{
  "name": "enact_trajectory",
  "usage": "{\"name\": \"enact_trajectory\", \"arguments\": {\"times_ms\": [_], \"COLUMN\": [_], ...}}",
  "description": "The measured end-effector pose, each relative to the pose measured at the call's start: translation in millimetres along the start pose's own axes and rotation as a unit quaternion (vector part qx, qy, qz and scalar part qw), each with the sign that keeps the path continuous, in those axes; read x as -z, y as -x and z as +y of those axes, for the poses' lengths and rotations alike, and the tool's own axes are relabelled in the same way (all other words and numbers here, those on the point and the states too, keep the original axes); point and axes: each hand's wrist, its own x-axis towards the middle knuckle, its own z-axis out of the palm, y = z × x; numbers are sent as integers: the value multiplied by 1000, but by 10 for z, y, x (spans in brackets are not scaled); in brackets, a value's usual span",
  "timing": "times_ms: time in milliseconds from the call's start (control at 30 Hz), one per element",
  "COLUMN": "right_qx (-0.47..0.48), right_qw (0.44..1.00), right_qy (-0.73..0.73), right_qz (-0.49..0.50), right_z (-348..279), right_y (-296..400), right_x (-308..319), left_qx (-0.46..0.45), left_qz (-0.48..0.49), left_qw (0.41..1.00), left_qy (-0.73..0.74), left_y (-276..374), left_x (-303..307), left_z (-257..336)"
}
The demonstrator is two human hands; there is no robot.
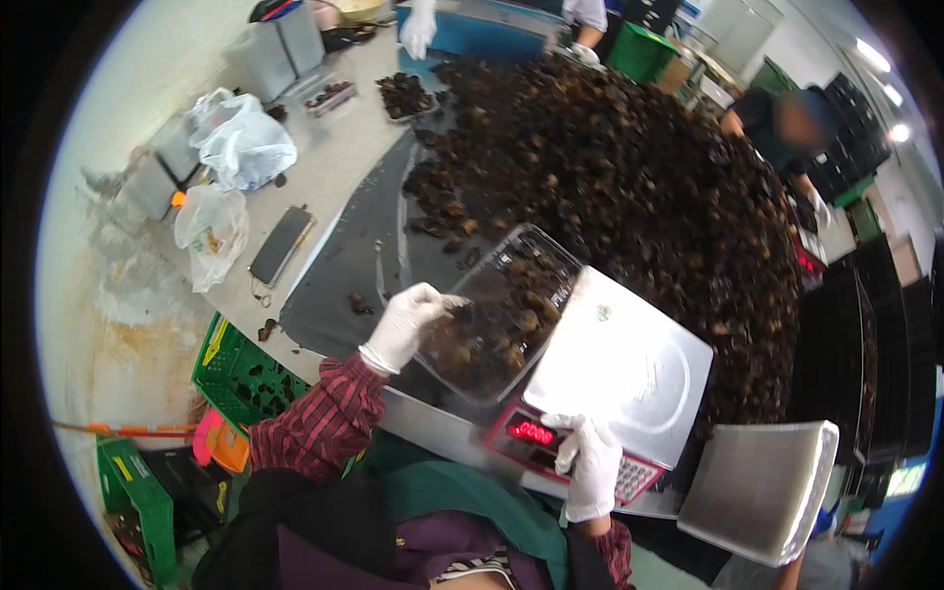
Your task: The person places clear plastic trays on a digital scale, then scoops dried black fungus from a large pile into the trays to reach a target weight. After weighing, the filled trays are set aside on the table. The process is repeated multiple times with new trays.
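Note:
My left hand [402, 328], in a white glove, is at the left rim of a clear plastic tray [483, 398]. Its thumb and forefinger are pinched together; whether they hold the rim or a small piece is unclear. Dark brown mushrooms [527, 321], resembling wood ear, lie in the tray. Right of the tray stands a red digital scale [509, 435] with a bare metal platform [619, 369] and a lit display. My right hand [594, 464], also gloved, touches the scale's front, thumb at the platform edge and fingers curled over the panel.
A large heap of mushrooms [627, 184] covers the table beyond. Stacked clear trays [759, 487] stand at right. A phone [282, 245], plastic bags [247, 144] and a filled small tray [404, 96] lie left. Below is a green crate [243, 369]. Co-workers' gloved hands [418, 33] appear across the table.

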Motion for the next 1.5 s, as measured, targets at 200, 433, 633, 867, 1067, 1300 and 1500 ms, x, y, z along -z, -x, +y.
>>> {"name": "enact_trajectory", "arguments": {"times_ms": [200,433,633,867,1067,1300,1500], "right_qx": [-32,-49,-70,-75,-64,9,85], "right_qw": [998,998,995,994,996,997,984], "right_qy": [-34,30,28,46,55,70,157], "right_qz": [45,16,65,69,40,16,6], "right_z": [-235,-187,-270,-339,-358,-305,-239], "right_y": [-66,-340,-533,-629,-606,-322,-29], "right_x": [-180,-192,-292,-276,-243,-125,149], "left_qx": [-121,-183,-191,-157,-372,-391,-376], "left_qz": [171,287,412,353,406,-206,-163], "left_qw": [976,940,888,922,637,656,520], "left_qy": [-54,-25,-72,-44,-539,-612,-749], "left_y": [-471,-1450,-2475,-3351,-3474,-2685,-2291], "left_x": [1006,2539,3310,3266,2809,-451,-937], "left_z": [467,740,713,760,897,403,-481]}}
